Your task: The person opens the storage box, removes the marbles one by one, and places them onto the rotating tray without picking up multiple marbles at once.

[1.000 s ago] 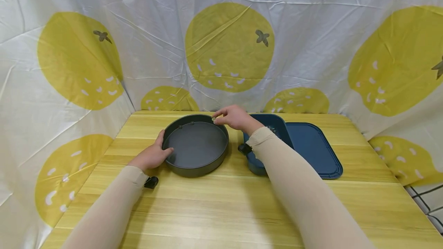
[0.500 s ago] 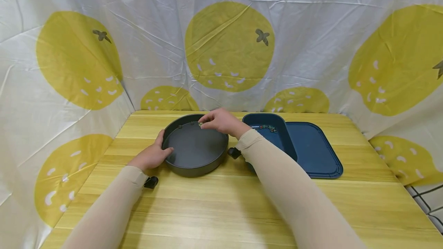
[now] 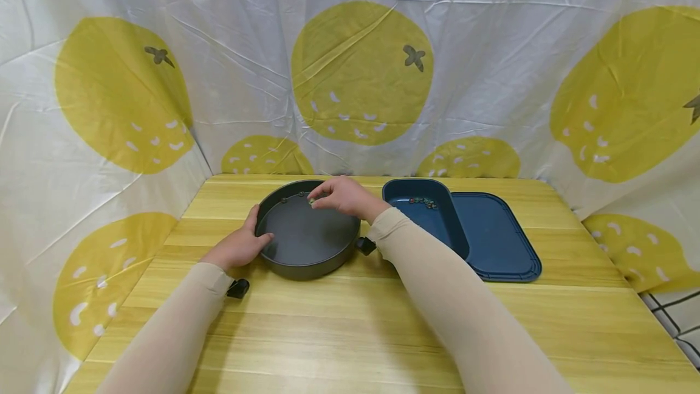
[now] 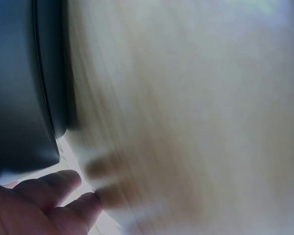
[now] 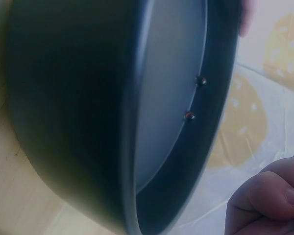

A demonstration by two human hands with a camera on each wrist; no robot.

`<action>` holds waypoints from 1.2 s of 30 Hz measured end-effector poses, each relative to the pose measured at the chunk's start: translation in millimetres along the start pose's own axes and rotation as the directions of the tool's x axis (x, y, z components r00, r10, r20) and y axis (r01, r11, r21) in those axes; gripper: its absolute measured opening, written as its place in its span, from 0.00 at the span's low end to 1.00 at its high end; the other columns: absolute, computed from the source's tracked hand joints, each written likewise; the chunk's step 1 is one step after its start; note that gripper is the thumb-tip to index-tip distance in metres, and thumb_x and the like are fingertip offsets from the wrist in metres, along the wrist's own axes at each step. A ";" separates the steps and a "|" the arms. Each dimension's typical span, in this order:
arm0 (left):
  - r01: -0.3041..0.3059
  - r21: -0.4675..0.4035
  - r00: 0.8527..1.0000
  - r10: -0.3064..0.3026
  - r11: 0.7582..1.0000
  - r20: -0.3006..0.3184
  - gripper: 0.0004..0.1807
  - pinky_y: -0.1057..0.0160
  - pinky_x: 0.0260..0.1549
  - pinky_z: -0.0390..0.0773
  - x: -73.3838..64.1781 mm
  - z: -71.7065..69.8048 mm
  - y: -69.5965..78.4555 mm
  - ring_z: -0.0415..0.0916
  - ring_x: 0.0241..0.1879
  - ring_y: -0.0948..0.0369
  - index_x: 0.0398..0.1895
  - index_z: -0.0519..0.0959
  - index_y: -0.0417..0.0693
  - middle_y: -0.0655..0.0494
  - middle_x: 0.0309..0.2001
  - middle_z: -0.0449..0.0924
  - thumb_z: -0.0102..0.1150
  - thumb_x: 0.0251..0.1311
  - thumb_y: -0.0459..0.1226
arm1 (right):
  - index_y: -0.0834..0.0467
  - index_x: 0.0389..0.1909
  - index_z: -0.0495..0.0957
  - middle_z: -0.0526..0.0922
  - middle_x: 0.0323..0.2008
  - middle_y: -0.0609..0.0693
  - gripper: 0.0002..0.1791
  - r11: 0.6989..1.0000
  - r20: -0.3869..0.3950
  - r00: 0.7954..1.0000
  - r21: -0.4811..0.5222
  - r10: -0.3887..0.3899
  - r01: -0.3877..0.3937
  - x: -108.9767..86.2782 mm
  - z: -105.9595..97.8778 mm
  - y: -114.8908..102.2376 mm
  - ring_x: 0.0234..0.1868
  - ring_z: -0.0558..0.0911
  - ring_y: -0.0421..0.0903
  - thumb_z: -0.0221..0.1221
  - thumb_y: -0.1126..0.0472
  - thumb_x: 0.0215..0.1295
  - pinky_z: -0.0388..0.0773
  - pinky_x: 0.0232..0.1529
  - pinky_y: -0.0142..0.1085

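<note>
A round dark grey cake pan (image 3: 306,236) stands on the table. My left hand (image 3: 237,247) holds its left side, thumb over the rim and fingers along the outer wall. In the left wrist view, fingertips (image 4: 71,196) show beside the pan's wall. Over the back of the pan, my right hand (image 3: 344,196) pinches a small marble (image 3: 312,201) between thumb and fingertips. Two marbles lie against the inner far wall, a marble (image 5: 201,81) and another marble (image 5: 189,116) in the right wrist view. Curled fingers (image 5: 274,196) show there, the pinched marble hidden.
To the right stands a deep blue rectangular box (image 3: 432,224) with several coloured marbles (image 3: 423,202) in it. A flat blue lid (image 3: 500,236) lies beyond it, partly overlapped by the box. A patterned curtain (image 3: 465,90) hangs behind the wooden table (image 3: 306,333).
My right hand has moved left from the pan's far right rim to over its inside, with the marble pinched. The box's marbles have come into view. The left hand stays put.
</note>
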State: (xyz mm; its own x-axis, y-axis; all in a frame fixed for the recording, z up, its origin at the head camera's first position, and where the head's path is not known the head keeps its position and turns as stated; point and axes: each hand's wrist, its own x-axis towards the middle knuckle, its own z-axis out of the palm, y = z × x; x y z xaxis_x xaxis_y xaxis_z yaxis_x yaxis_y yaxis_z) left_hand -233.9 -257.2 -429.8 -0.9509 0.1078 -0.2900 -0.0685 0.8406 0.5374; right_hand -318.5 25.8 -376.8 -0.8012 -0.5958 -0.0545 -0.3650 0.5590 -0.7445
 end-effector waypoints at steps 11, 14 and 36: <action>0.008 0.005 1.000 -0.008 1.000 0.007 0.52 0.32 0.70 0.67 -1.3 -1.4 2.3 0.65 0.74 0.30 0.85 0.23 0.48 0.24 0.79 0.55 0.46 0.79 0.55 | 0.49 0.57 0.89 0.85 0.62 0.47 0.16 1.000 0.005 1.000 0.008 0.014 -0.014 0.8 3.5 -0.9 0.61 0.82 0.47 0.69 0.53 0.71 0.80 0.61 0.45; 0.010 0.005 1.000 -0.010 1.000 0.009 0.52 0.32 0.70 0.67 -1.5 -1.4 2.6 0.65 0.73 0.30 0.85 0.23 0.48 0.24 0.78 0.55 0.46 0.79 0.55 | 0.48 0.58 0.88 0.84 0.64 0.47 0.17 1.000 0.007 1.000 -0.006 0.022 -0.022 -0.2 3.7 -0.9 0.60 0.82 0.47 0.69 0.53 0.71 0.80 0.58 0.43; 0.001 -0.019 1.000 -0.001 1.000 0.012 0.52 0.32 0.73 0.63 3.2 -0.5 -1.8 0.60 0.76 0.31 0.85 0.21 0.50 0.26 0.81 0.49 0.45 0.79 0.55 | 0.53 0.73 0.76 0.68 0.78 0.58 0.26 0.954 -0.189 0.946 0.194 0.265 -0.228 -58.9 -90.9 91.3 0.75 0.71 0.62 0.58 0.50 0.80 0.73 0.67 0.61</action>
State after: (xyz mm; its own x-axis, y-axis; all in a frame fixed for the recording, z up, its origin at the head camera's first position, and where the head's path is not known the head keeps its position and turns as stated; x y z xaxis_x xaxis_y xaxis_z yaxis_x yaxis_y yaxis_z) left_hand -236.9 -258.6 -431.3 -0.9473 0.1132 -0.2998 -0.0755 0.8304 0.5520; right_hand -347.8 164.4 -381.0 -0.9439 -0.3066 -0.1229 -0.0734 0.5576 -0.8268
